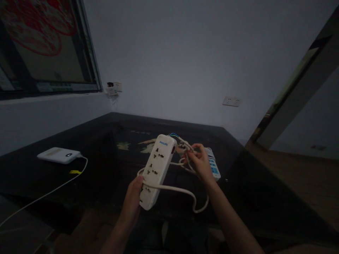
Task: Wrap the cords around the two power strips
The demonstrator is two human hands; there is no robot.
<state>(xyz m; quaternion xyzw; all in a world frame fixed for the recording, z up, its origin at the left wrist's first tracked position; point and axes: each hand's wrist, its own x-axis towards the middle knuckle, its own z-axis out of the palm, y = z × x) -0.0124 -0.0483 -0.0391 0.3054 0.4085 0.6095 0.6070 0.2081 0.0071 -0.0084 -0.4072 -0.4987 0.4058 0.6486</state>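
Note:
A white Philips power strip (156,168) with several sockets is held above the dark table (106,169). My left hand (134,201) is closed around its near end, thumb on the face. My right hand (200,161) pinches the strip's cream cord (182,190) near the far end, where bare coloured wire ends (174,135) stick out. The cord loops under the strip and hangs in a curve between my arms. A second white power strip with blue labels (214,165) lies on the table just behind my right hand.
A white power bank (58,155) with a white cable (53,190) lies at the left of the table. Wall sockets (231,101) are on the back wall and more sockets (113,88) in the corner. A dark window is upper left. Wooden floor is on the right.

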